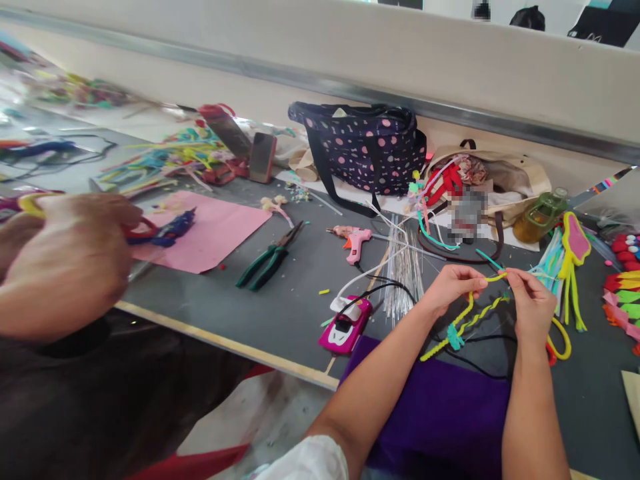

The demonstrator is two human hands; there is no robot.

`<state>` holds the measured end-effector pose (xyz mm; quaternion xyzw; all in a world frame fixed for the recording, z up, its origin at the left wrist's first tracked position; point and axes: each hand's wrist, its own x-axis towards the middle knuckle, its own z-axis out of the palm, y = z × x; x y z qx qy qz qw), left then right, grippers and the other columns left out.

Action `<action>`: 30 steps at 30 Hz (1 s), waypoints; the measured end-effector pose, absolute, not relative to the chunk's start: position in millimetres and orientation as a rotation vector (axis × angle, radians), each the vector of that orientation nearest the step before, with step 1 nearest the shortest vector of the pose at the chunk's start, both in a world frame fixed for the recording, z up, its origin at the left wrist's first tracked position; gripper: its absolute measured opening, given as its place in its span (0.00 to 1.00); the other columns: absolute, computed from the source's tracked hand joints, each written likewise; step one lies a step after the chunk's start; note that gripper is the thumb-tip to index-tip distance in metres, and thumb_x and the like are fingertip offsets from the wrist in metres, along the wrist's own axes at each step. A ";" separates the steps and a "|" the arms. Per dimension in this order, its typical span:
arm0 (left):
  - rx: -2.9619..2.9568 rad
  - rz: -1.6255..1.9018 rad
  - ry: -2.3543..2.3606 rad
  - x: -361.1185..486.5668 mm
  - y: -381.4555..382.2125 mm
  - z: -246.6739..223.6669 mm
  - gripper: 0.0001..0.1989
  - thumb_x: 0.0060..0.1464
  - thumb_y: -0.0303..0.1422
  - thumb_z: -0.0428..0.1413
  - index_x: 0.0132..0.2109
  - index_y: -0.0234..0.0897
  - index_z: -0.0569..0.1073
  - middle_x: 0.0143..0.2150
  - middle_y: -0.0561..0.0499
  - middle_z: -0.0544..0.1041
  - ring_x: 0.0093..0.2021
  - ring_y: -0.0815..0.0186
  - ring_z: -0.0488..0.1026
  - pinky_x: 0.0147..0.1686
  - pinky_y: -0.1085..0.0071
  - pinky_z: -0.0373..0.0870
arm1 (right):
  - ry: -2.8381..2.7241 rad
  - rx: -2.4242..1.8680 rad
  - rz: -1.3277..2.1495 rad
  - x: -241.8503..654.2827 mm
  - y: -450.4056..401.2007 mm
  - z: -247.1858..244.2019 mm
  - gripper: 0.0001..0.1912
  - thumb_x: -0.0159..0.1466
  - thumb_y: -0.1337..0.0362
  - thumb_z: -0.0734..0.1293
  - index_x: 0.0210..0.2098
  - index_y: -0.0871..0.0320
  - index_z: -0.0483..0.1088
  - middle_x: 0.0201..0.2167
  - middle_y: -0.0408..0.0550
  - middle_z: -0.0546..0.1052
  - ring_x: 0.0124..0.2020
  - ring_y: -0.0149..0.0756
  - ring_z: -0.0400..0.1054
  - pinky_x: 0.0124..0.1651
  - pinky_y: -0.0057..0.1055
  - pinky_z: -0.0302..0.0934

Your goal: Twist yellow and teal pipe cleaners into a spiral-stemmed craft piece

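My left hand (pixel 456 287) pinches a yellow pipe cleaner (pixel 497 277) near its bend. Just to the right, the fingertips of my right hand (pixel 533 301) are closed on the same pipe cleaner, with a short stretch of it running between the two hands. Below hangs a twisted yellow length (pixel 483 317), joined to the rest by a teal fuzzy wrap (pixel 455 336). A teal strand (pixel 489 259) shows above my right fingertips; whether it is held, I cannot tell. Scissors with a yellow and red handle (pixel 564 340) lie partly hidden behind my right wrist.
Beyond my hands lie a bundle of clear sticks (pixel 403 287), a pink glue gun (pixel 356 241), a magenta power strip (pixel 346 327) and green pliers (pixel 267 261). A green bottle (pixel 540 217) stands behind. At left, a co-worker's hand (pixel 75 247) is blurred beside pink paper (pixel 225 230).
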<state>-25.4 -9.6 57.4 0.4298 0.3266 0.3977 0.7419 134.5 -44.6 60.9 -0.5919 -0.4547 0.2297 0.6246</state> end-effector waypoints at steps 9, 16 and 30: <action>0.926 0.879 0.667 -23.8 -10.7 57.3 0.16 0.38 0.38 0.68 0.29 0.29 0.76 0.23 0.52 0.74 0.22 0.73 0.69 0.25 0.76 0.63 | -0.860 -1.226 0.625 135.3 -41.9 62.1 0.10 0.50 0.61 0.76 0.30 0.58 0.76 0.26 0.44 0.79 0.28 0.32 0.72 0.34 0.28 0.64; 0.915 0.870 0.622 -24.6 -14.1 62.4 0.15 0.39 0.38 0.68 0.29 0.29 0.76 0.23 0.52 0.74 0.22 0.73 0.69 0.25 0.75 0.63 | -0.849 -1.269 0.736 148.6 -44.4 62.3 0.13 0.53 0.57 0.74 0.35 0.57 0.78 0.28 0.45 0.80 0.31 0.35 0.73 0.39 0.33 0.65; 0.736 0.865 0.548 -32.2 -7.4 61.4 0.16 0.37 0.36 0.70 0.30 0.29 0.75 0.25 0.53 0.73 0.22 0.76 0.68 0.25 0.78 0.65 | -1.051 -1.198 1.228 187.1 -59.9 61.0 0.26 0.54 0.39 0.67 0.37 0.54 0.78 0.23 0.50 0.78 0.25 0.41 0.73 0.27 0.36 0.66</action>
